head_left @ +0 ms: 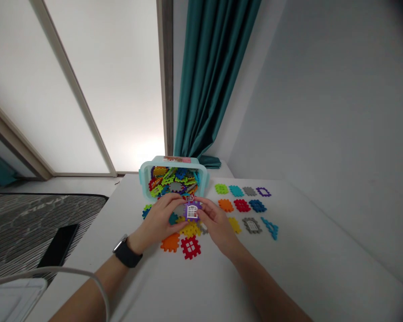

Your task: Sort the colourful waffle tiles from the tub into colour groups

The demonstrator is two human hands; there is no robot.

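White cable (102,290) up close, then left hand (161,220) and right hand (217,224), grip clamped on purple window tile (192,210) from opposite sides so it sits steady.

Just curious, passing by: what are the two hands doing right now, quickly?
Left hand: closed on the purple window piece.
Right hand: closed on the same piece, from the other side.

Scene is lit brightly by overexposed window panels (114,89); edges are bowed by lens distortion; right corners are darkened.
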